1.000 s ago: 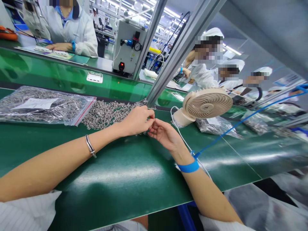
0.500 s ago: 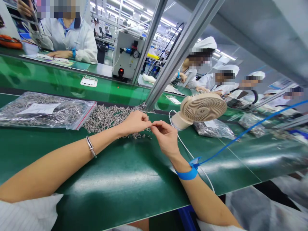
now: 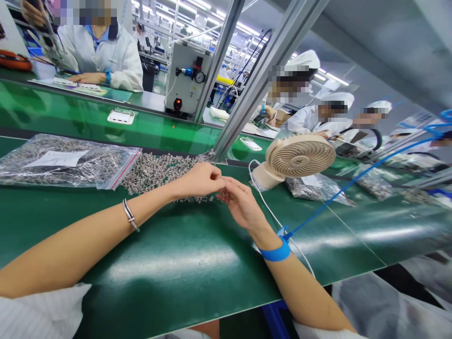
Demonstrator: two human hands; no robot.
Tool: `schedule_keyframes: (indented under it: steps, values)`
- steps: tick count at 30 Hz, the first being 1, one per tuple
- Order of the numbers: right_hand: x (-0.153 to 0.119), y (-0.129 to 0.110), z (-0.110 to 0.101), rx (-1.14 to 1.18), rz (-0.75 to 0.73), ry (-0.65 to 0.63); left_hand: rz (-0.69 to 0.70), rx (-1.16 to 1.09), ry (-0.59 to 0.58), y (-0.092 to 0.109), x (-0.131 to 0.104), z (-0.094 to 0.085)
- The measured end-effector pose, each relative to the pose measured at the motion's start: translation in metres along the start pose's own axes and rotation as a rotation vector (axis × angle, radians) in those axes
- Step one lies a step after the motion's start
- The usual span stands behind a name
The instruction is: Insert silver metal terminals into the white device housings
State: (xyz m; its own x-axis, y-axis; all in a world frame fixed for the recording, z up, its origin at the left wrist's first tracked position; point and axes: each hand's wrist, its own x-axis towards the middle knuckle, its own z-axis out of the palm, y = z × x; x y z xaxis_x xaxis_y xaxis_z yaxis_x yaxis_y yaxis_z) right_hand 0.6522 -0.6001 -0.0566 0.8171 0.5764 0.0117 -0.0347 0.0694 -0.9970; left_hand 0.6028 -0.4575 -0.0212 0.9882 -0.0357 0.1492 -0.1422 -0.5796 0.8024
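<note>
My left hand [image 3: 202, 180] is closed in a pinch just over the right end of a loose pile of small metal parts [image 3: 155, 172]. Its fingertips meet those of my right hand [image 3: 243, 203], which is closed too, with curled fingers. Whatever they pinch is too small or hidden to name; a bit of metal glints under the right fingertips. Left of the pile lies a clear zip bag [image 3: 88, 162] full of the same kind of parts. A blue wrist strap [image 3: 276, 253] is round my right wrist.
A beige fan [image 3: 300, 157] stands right of my hands, its white cable [image 3: 268, 209] crossing the green bench. Behind runs a green conveyor with a white frame-like part [image 3: 122, 116]. A metal post [image 3: 247, 94] rises nearby. Co-workers [image 3: 102, 52] sit across. A blue cord stretches right.
My right hand has turned, its fingers now reaching over against the left fingertips. My left hand has barely moved. White parts on the conveyor have shifted left.
</note>
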Motion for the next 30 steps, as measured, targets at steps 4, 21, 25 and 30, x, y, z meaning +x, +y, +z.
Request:
schedule_keyframes:
  steps: [4,21,25,30]
  values:
    - [0.004,-0.002,-0.005,0.138,0.191,-0.109,0.121,0.199,0.02,0.003,0.0,-0.001]
    - [0.007,0.005,-0.003,0.037,-0.051,0.126,-0.011,0.401,0.101,0.006,-0.002,-0.001]
    - [0.001,0.008,0.0,-0.287,-0.398,0.208,-0.122,0.186,0.024,0.005,0.001,-0.004]
    - [-0.008,0.004,0.004,-0.697,-0.67,0.262,-0.228,-0.011,-0.014,0.006,0.0,-0.005]
